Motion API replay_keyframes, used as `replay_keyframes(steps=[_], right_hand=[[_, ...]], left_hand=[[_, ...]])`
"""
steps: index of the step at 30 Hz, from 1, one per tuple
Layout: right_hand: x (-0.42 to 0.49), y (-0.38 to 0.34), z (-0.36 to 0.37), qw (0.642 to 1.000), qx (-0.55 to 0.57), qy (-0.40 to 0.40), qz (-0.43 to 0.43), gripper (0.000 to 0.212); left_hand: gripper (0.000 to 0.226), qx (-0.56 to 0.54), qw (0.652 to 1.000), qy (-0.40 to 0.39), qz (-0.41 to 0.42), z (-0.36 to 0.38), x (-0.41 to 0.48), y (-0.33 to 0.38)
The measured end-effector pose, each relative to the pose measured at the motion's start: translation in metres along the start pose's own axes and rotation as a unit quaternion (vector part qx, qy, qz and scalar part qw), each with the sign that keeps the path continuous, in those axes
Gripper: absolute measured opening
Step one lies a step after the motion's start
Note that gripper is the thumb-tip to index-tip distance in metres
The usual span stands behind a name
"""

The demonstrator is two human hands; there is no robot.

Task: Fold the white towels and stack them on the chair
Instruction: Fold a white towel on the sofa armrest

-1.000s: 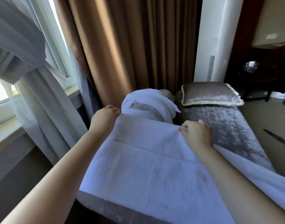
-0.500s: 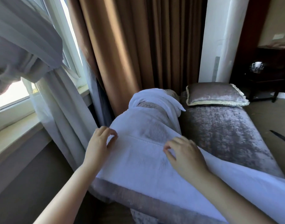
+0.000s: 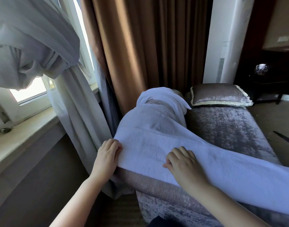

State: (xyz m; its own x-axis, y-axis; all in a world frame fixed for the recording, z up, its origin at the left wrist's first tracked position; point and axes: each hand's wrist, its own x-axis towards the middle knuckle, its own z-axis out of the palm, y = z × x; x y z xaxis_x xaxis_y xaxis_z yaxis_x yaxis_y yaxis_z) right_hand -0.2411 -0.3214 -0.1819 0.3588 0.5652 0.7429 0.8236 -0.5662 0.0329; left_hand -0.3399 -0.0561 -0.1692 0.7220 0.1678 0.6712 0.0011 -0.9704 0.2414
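Grey velvet covered the long bench point(image 3: 230, 128), and over its near rounded end lay the white towel point(image 3: 157, 141). One part went up the roll and the rest hung off the bench's near right edge. The left hand point(image 3: 107, 154) gripped the towel's left edge with curled fingers. The right hand point(image 3: 183, 163) rested on the cloth with fingers bent; whether it pinched a fold could not be told. The towel looked thick, soft and light, so it would probably sag wherever unsupported; the corners or the hemmed edge seemed best to take. Farther up the roll lay a second towel point(image 3: 160, 95), crumpled, then a cushion point(image 3: 219, 95) at the far end, and brown curtains point(image 3: 140, 46) behind.
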Motion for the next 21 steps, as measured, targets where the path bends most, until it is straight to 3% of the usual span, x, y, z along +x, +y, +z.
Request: replay_keyframes(steps=[5, 11, 14, 19, 21], right_hand=[[-0.007, -0.005, -0.01, 1.0, 0.001, -0.008, -0.002, 0.027], [-0.007, -0.002, -0.026, 0.998, 0.054, -0.02, 0.04, 0.021], [-0.028, 0.017, -0.052, 0.997, 0.02, -0.002, 0.072, 0.029], [-0.066, 0.036, -0.055, 0.995, -0.058, -0.02, 0.083, 0.032], [-0.065, 0.037, -0.05, 0.994, -0.071, -0.022, 0.079, 0.031]], left_hand=[[0.021, 0.008, 0.999, -0.003, 0.039, -0.005, -0.011, -0.003], [0.024, -0.021, 0.999, -0.04, 0.011, -0.009, -0.019, 0.0], [0.028, -0.041, 0.998, -0.047, -0.032, -0.012, -0.021, 0.002], [0.009, -0.021, 0.998, -0.018, -0.051, -0.002, -0.013, 0.007], [0.011, -0.013, 0.997, -0.023, -0.075, 0.002, -0.009, 0.012]])
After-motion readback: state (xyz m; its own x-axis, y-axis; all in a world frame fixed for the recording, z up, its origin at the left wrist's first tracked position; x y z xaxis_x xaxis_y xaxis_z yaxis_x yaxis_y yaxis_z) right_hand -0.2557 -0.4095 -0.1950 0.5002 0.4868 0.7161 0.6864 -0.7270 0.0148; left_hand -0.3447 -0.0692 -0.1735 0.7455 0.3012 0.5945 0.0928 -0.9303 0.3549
